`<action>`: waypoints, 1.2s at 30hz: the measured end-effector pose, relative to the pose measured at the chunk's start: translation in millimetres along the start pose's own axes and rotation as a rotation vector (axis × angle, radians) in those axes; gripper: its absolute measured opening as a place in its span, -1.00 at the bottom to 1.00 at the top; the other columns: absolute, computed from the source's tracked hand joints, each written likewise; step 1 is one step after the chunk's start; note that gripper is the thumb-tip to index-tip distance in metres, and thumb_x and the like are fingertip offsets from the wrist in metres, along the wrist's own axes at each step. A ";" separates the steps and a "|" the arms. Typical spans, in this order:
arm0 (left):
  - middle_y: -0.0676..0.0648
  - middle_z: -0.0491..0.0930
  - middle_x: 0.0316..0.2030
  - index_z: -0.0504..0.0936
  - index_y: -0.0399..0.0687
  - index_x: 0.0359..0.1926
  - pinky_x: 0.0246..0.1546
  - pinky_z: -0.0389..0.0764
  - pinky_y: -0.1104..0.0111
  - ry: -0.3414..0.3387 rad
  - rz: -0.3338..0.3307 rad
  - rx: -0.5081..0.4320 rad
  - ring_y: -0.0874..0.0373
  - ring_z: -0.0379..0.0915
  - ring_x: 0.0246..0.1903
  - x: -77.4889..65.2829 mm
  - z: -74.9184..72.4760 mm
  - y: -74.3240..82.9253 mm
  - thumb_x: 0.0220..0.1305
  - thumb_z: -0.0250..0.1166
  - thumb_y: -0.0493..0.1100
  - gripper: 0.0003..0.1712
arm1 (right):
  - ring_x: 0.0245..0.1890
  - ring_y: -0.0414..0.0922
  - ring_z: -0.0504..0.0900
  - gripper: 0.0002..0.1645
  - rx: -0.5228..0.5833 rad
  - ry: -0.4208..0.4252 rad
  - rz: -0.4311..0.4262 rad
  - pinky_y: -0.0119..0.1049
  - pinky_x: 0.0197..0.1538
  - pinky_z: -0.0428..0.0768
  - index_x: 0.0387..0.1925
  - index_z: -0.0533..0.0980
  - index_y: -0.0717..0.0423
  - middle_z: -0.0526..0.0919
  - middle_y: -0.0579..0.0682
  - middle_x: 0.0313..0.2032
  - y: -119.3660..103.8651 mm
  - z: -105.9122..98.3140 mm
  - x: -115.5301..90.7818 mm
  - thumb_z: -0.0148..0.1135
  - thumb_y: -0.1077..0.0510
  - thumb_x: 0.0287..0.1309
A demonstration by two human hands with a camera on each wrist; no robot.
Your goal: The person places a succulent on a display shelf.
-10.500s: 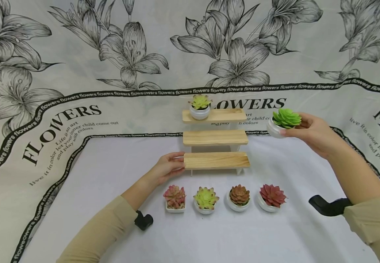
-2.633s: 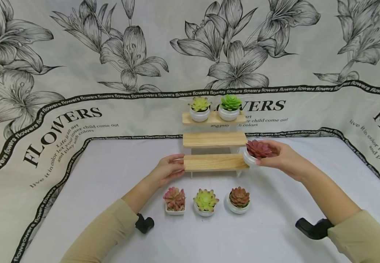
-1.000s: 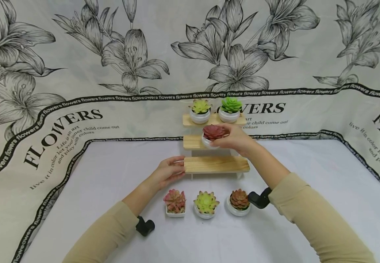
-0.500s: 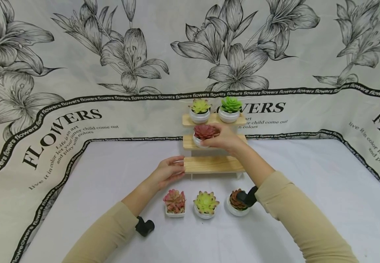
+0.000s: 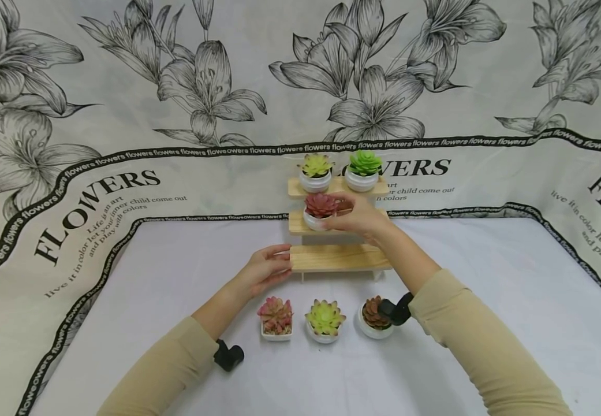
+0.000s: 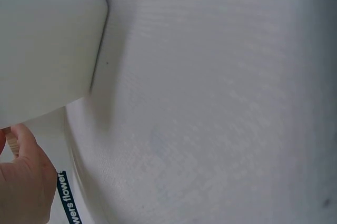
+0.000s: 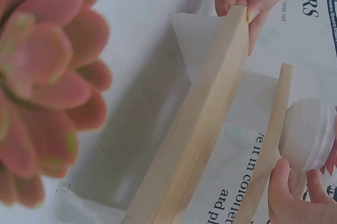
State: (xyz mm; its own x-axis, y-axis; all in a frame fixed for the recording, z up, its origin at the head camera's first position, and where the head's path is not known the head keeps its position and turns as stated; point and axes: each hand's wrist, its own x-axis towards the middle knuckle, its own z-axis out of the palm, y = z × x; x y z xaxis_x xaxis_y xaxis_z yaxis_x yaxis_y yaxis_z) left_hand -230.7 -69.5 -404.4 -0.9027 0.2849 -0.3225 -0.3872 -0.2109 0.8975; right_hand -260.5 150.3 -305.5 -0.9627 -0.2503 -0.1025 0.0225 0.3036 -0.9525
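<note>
In the head view my right hand [image 5: 359,218] holds a dark red potted succulent [image 5: 321,207] by its round white pot, at the left end of the middle step. The right wrist view shows the white pot [image 7: 306,135] resting against that plank, fingers touching it. My left hand [image 5: 266,268] grips the left end of the lowest step of a three-tier wooden plant stand [image 5: 339,257]; in the right wrist view its thumb and fingers pinch the plank's end. On the top step sit a yellow-green succulent [image 5: 316,173] and a bright green succulent [image 5: 364,171].
In front of the stand, a row holds a pink succulent [image 5: 276,319] in a square pot, a lime-green succulent [image 5: 325,320] and a brown succulent [image 5: 373,318], partly behind my right wrist's black camera mount [image 5: 396,310]. A flower-print cloth [image 5: 217,179] hangs behind.
The bright green succulent went onto the top step. My right hand took the dark red succulent from the row's right end to the middle step's left end. My left hand stayed on the stand.
</note>
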 end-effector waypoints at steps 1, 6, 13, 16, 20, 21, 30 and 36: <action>-0.16 0.45 -0.11 0.27 -0.33 0.28 -0.26 0.62 0.44 -0.002 0.002 0.003 0.18 0.49 -0.32 -0.1 -0.1 0.2 0.16 0.08 -0.55 -0.38 | 0.00 0.04 0.41 -0.17 0.008 -0.002 -0.002 -0.35 -0.10 0.59 0.27 0.25 0.26 0.39 0.29 0.06 0.0 -2.1 -2.0 0.35 0.37 -0.08; -0.18 0.43 -0.09 0.26 -0.34 0.28 -0.24 0.61 0.44 -0.008 0.004 0.012 0.19 0.49 -0.33 -1.6 0.3 1.0 0.16 0.08 -0.54 -0.38 | 0.10 0.11 0.33 -0.16 0.027 -0.046 0.002 -0.21 0.08 0.52 0.32 0.19 0.22 0.27 0.31 0.14 1.1 -15.3 -13.5 0.31 0.34 -0.01; -0.18 0.44 -0.10 0.24 -0.36 0.29 -0.25 0.60 0.45 -0.009 0.007 0.010 0.20 0.48 -0.33 -2.7 0.6 2.9 0.17 0.06 -0.55 -0.38 | 0.18 0.15 0.27 -0.16 0.035 -0.086 0.007 -0.02 0.21 0.38 0.36 0.12 0.17 0.18 0.30 0.22 4.2 -33.6 -29.8 0.28 0.26 0.08; -0.18 0.44 -0.10 0.24 -0.36 0.28 -0.25 0.60 0.45 -0.008 0.009 0.010 0.21 0.48 -0.34 -2.8 0.6 2.7 0.17 0.06 -0.55 -0.38 | 0.19 0.15 0.26 -0.16 0.048 -0.094 0.006 0.02 0.23 0.35 0.37 0.10 0.17 0.18 0.29 0.23 5.0 -39.0 -36.3 0.27 0.26 0.10; -0.18 0.45 -0.10 0.25 -0.36 0.28 -0.23 0.61 0.43 -0.010 0.009 0.013 0.20 0.49 -0.33 -2.9 0.8 2.3 0.16 0.07 -0.55 -0.38 | 0.19 0.15 0.25 -0.17 0.053 -0.100 0.002 0.03 0.23 0.34 0.36 0.09 0.18 0.17 0.30 0.23 6.5 -46.2 -46.0 0.25 0.27 0.11; -0.18 0.45 -0.10 0.25 -0.36 0.28 -0.23 0.61 0.43 -0.011 0.008 0.014 0.20 0.49 -0.32 -2.9 0.9 2.3 0.16 0.07 -0.55 -0.38 | 0.20 0.15 0.25 -0.17 0.052 -0.101 0.000 0.01 0.23 0.34 0.37 0.08 0.18 0.16 0.31 0.24 7.1 -48.2 -48.6 0.24 0.27 0.11; -0.17 0.45 -0.10 0.26 -0.35 0.28 -0.23 0.61 0.43 -0.006 0.006 0.012 0.20 0.49 -0.32 -2.2 2.4 1.4 0.16 0.07 -0.55 -0.38 | 0.17 0.14 0.25 -0.13 0.043 -0.112 -0.016 -0.29 0.07 0.50 0.37 0.07 0.22 0.17 0.31 0.22 17.4 -58.6 -70.9 0.28 0.26 0.09; -0.19 0.44 -0.08 0.25 -0.36 0.28 -0.22 0.61 0.43 -0.008 0.009 0.011 0.20 0.48 -0.31 -2.4 2.4 1.0 0.17 0.08 -0.55 -0.38 | 0.06 0.08 0.39 -0.17 0.035 -0.147 -0.014 -0.31 0.00 0.54 0.31 0.11 0.31 0.28 0.29 0.14 29.6 -57.6 -86.8 0.28 0.28 0.06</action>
State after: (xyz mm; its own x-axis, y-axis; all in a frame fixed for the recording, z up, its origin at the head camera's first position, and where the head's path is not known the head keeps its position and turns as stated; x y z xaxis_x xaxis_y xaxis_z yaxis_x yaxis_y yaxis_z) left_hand -228.5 -68.2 -402.0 -0.9047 0.2902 -0.3121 -0.3769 -0.2031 0.9037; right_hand -191.9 234.0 -308.3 -0.9133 -0.3867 -0.1276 0.0212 0.2676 -0.9633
